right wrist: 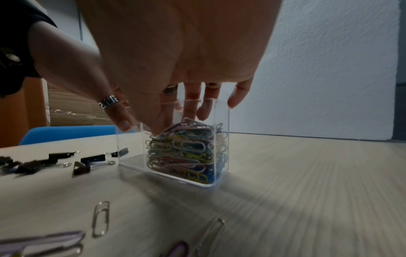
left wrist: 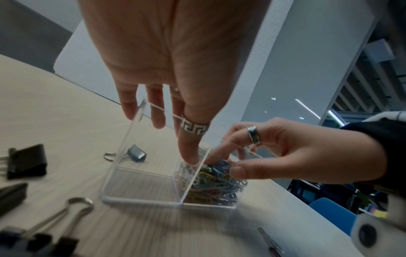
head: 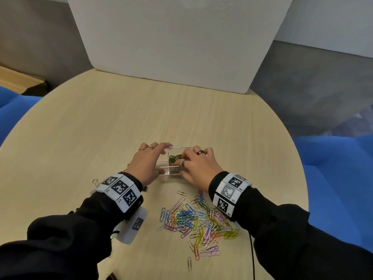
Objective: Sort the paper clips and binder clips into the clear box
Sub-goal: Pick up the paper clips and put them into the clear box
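Note:
The clear box (head: 171,173) stands on the round table (head: 101,128). It has two compartments: the left one (left wrist: 140,186) is empty, the right one is packed with coloured paper clips (left wrist: 215,182) (right wrist: 182,151). My left hand (head: 164,158) (left wrist: 173,140) grips the box, thumb at the divider and fingers over the far wall. The fingers of my right hand (head: 182,164) (left wrist: 224,165) (right wrist: 175,121) reach down into the right compartment and touch the top of the clip heap. Its thumb stays outside the near wall. A loose pile of paper clips (head: 197,221) lies near me.
Black binder clips (left wrist: 26,161) (right wrist: 54,161) lie left of the box, one silver-handled (head: 94,181) by my left wrist. A white board (head: 171,47) stands at the table's far edge. Blue chairs (head: 333,168) flank the table. A black cable (head: 252,249) runs at the right.

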`<state>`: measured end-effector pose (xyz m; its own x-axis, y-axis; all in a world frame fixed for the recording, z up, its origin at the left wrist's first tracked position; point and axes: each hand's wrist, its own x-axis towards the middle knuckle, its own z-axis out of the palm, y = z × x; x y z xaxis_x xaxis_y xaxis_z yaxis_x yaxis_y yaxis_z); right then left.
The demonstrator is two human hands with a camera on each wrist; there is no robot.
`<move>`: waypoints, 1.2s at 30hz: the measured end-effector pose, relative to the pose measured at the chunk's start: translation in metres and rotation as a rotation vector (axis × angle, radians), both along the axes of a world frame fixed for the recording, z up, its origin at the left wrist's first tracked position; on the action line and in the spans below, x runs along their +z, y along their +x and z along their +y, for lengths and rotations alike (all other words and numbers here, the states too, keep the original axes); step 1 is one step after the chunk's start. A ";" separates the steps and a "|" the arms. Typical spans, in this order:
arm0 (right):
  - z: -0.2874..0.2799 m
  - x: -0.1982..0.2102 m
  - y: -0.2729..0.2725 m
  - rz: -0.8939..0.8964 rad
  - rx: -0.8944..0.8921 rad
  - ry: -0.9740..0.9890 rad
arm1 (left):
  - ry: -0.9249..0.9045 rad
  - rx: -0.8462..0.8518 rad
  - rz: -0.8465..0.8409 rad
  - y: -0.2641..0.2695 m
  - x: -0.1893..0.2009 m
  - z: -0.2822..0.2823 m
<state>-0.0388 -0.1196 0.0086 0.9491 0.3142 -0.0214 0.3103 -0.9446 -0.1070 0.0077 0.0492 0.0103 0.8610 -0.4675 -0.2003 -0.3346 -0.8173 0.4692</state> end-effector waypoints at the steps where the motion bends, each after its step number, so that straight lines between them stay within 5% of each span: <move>1: 0.000 0.001 0.001 0.026 -0.001 0.002 | -0.002 0.001 -0.001 0.000 0.000 0.000; 20: -0.011 0.003 -0.009 -0.034 -0.123 -0.076 | -0.001 0.011 0.003 -0.001 0.003 -0.001; 25: -0.017 0.009 -0.007 0.087 -0.113 0.044 | 0.007 0.003 -0.009 -0.002 0.003 0.000; 33: -0.041 0.025 -0.024 -0.044 -0.189 0.301 | 0.102 -0.030 -0.024 -0.005 0.008 0.000; 36: -0.055 0.020 -0.036 0.092 -0.282 0.468 | 0.028 -0.007 -0.166 -0.019 0.014 0.000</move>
